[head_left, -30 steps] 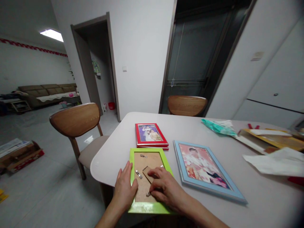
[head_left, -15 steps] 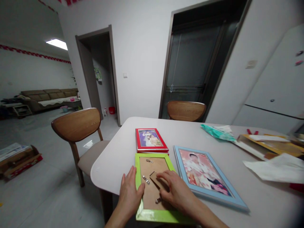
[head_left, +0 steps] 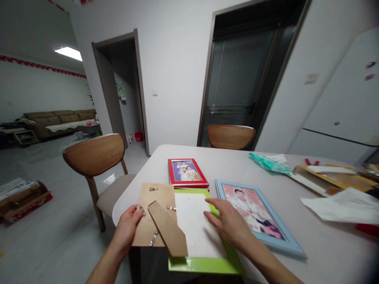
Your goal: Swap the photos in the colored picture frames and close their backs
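My left hand pinches the left edge of a brown backing board, thumb on top. The board carries several metal clips and hangers and a slanting stand leg. It overlaps the left side of a green picture frame, which lies face down at the table's near edge. A white sheet shows inside that frame. Above the sheet's right side is my right hand, thumb and fingers apart, holding nothing. Just beyond the green frame lies a red picture frame with a photo.
To the right, a blue picture frame lies face up on the white table. Further right are a green-and-white packet, a yellow envelope and white paper. Wooden chairs stand at the left and far side.
The backing board has come out of the green frame and moved left in my left hand, baring the white sheet. My right hand has left the stand leg and opened.
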`<state>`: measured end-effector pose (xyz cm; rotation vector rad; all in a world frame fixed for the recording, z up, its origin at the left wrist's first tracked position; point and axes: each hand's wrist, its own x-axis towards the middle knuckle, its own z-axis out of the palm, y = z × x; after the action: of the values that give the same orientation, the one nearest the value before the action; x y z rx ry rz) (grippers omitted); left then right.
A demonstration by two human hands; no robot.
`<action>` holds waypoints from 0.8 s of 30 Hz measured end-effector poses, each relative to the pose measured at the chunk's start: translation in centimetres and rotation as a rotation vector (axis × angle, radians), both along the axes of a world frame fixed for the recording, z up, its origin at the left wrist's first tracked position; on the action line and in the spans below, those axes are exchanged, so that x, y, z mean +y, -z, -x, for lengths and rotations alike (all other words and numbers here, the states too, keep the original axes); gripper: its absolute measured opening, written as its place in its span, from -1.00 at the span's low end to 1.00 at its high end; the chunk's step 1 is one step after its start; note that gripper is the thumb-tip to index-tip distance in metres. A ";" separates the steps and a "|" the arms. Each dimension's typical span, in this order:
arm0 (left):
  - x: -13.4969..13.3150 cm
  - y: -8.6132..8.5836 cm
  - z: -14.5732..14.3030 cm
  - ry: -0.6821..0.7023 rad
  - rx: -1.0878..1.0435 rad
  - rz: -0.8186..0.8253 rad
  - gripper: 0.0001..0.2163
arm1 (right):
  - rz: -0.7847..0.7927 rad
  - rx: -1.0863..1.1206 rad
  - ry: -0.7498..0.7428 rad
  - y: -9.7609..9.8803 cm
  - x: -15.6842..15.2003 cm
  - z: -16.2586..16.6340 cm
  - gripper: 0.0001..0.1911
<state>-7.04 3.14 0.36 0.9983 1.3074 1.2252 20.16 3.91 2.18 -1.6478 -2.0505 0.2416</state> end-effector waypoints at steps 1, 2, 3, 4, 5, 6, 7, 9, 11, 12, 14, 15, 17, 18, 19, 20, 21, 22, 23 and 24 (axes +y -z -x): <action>0.2 0.3 0.9 -0.013 0.016 0.009 -0.75 | 0.017 -0.047 0.039 0.6 0.2 -0.6 -0.61; 0.3 0.5 1.6 -0.024 0.034 0.016 -0.76 | 0.031 -0.092 0.062 1.1 0.4 -1.1 -0.61; 0.5 0.7 2.1 -0.031 0.055 0.020 -0.76 | 0.037 -0.137 0.074 1.5 0.4 -1.4 -0.62; 0.7 0.9 2.4 -0.037 0.079 0.023 -0.77 | 0.035 -0.182 0.080 1.8 0.4 -1.6 -0.63; 0.9 1.1 2.7 -0.041 0.105 0.024 -0.78 | 0.028 -0.226 0.083 2.0 0.4 -1.6 -0.64; 1.1 1.3 2.9 -0.043 0.134 0.024 -0.80 | 0.018 -0.267 0.087 2.0 0.3 -1.4 -0.65; 1.3 1.4 3.0 -0.046 0.167 0.023 -0.80 | 0.010 -0.301 0.092 2.0 0.3 -1.2 -0.66; 1.6 1.6 3.4 -0.055 0.244 0.017 -0.81 | 0.018 -0.342 0.113 1.9 0.4 -0.8 -0.69; 1.9 1.8 3.9 -0.081 0.339 0.002 -0.78 | 0.058 -0.348 0.146 1.7 0.6 -0.6 -0.68; 2.0 1.9 4.2 -0.105 0.394 -0.010 -0.75 | 0.080 -0.336 0.163 1.6 0.8 -0.5 -0.67; 2.0 2.0 4.6 -0.165 0.508 -0.044 -0.66 | 0.113 -0.289 0.189 1.5 1.2 -0.6 -0.62; 1.9 2.0 4.5 -0.194 0.561 -0.068 -0.62 | 0.114 -0.256 0.195 1.5 1.4 -0.7 -0.59; 1.5 1.8 3.8 -0.230 0.640 -0.122 -0.59 | 0.085 -0.166 0.198 1.3 1.8 -0.9 -0.53; 1.2 1.6 3.1 -0.228 0.669 -0.156 -0.58 | 0.070 -0.107 0.202 1.2 2.0 -1.0 -0.49; 0.7 1.4 2.2 -0.213 0.693 -0.195 -0.59 | 0.075 -0.031 0.207 1.1 2.0 -1.1 -0.45; 0.2 1.2 1.1 -0.184 0.708 -0.232 -0.60 | 0.104 0.068 0.210 0.9 2.0 -1.2 -0.41; -0.3 0.9 -0.2 -0.133 0.734 -0.283 -0.60 | 0.163 0.189 0.205 0.5 1.8 -1.1 -0.39; -1.0 0.6 -1.6 -0.082 0.738 -0.315 -0.60 | 0.248 0.327 0.192 0.2 1.6 -1.0 -0.37; -1.6 0.3 -3.1 -0.021 0.717 -0.330 -0.60 | 0.336 0.470 0.172 -0.2 1.3 -0.8 -0.36; -2.3 0.1 -4.6 0.025 0.699 -0.339 -0.59 | 0.407 0.604 0.149 -0.7 1.0 -0.6 -0.35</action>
<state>-2.44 0.87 0.30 1.7908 1.6264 1.1393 20.73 4.90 2.89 -1.6691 -1.4740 1.0227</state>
